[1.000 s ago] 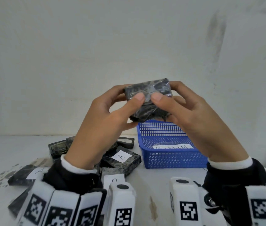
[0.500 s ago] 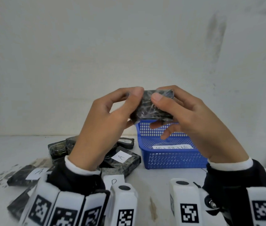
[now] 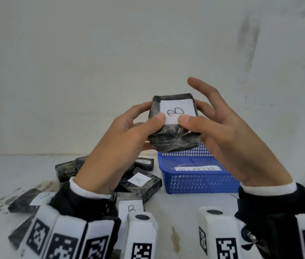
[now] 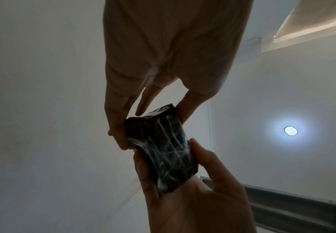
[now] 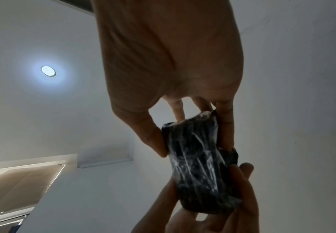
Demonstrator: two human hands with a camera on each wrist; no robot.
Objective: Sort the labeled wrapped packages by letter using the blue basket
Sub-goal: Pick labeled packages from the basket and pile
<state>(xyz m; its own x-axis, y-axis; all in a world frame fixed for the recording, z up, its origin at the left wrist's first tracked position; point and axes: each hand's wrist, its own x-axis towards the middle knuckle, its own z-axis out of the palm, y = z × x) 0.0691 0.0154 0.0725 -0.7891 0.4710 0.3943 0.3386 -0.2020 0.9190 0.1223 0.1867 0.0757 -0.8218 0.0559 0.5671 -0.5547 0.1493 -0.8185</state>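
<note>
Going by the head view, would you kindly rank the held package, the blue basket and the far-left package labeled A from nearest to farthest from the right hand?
1. The held package, marked B: the right hand grips its right side, the left hand its left.
2. The blue basket: on the table just below that hand.
3. The far-left package labeled A: at the table's left, beyond the left wrist.

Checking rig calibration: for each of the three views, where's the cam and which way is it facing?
Head: on the head, looking forward and down at the left hand and right hand sharing a grip on the wrapped package, above the blue basket; sleeves show.
Left wrist: under the left hand, looking up along it toward wall and ceiling light.
Right wrist: under the right hand, also looking up.
Shared: all three show the package and both hands; both wrist views show the light.
</note>
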